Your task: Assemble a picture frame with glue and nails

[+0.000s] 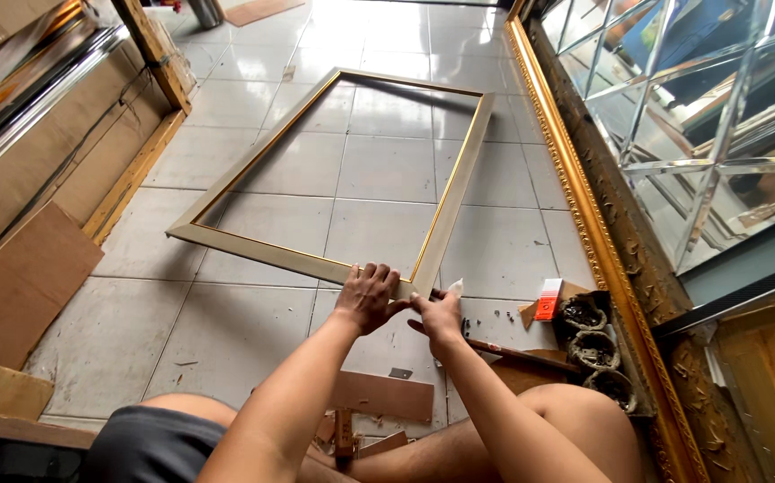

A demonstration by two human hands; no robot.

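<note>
Frame [334, 170], a large empty rectangle with a gold inner edge, lies flat on the tiled floor [253, 322], its near right corner under both hands. From the head view, the left hand [370, 297] curls over that corner, gripping it; the right hand [438, 317] presses beside it, fingers bent. Just right sits a small orange-and-white box [548, 300] on cardboard scraps, near an ornate gold frame [584, 215].
</note>
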